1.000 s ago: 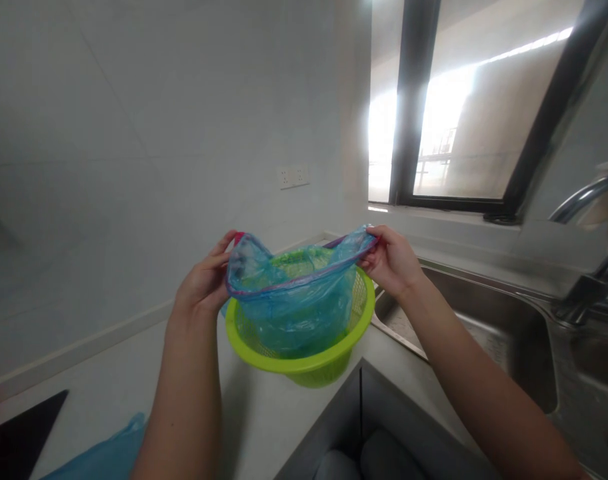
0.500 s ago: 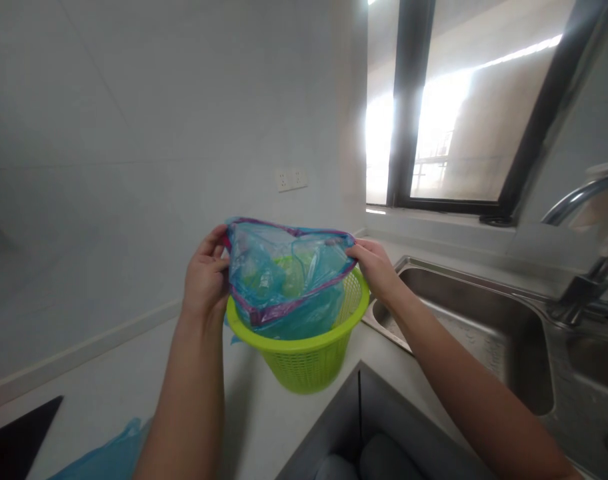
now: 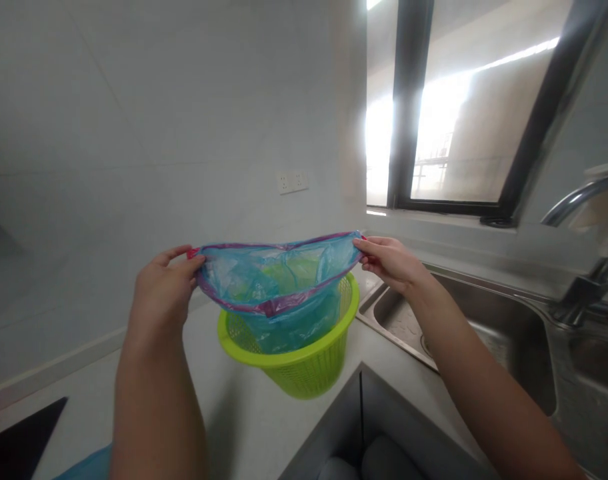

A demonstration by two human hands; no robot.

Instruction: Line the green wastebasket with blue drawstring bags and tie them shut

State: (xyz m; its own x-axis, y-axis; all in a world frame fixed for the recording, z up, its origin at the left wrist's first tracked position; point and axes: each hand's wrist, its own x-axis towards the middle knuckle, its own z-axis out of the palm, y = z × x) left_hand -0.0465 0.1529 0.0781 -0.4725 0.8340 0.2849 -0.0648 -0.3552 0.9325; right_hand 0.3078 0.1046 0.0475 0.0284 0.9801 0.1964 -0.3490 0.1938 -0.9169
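Observation:
A translucent blue plastic bag [image 3: 289,330] with a purple-edged mouth hangs down inside a lime-green plastic basket [image 3: 304,373]. My left hand [image 3: 161,287] pinches the left corner of the mouth, where a red bit shows at the fingertips. The right corner is pinched by my right hand [image 3: 389,260], also beside a red bit. Between the two hands the mouth is stretched wide, above the basket's rim. The basket stands on the white countertop [image 3: 257,413], tilted slightly. The bag's bottom is hidden inside the basket.
To the right lies a steel sink [image 3: 484,313] with a faucet [image 3: 579,200]. Another piece of blue plastic [image 3: 87,465] and a dark flat panel [image 3: 24,437] are at the lower left. Behind rises a wall with sockets [image 3: 293,181]; the counter's front edge is close.
My hands have moved apart, the left one further left, pulling the bag's mouth wider and flatter. The basket has shifted slightly left.

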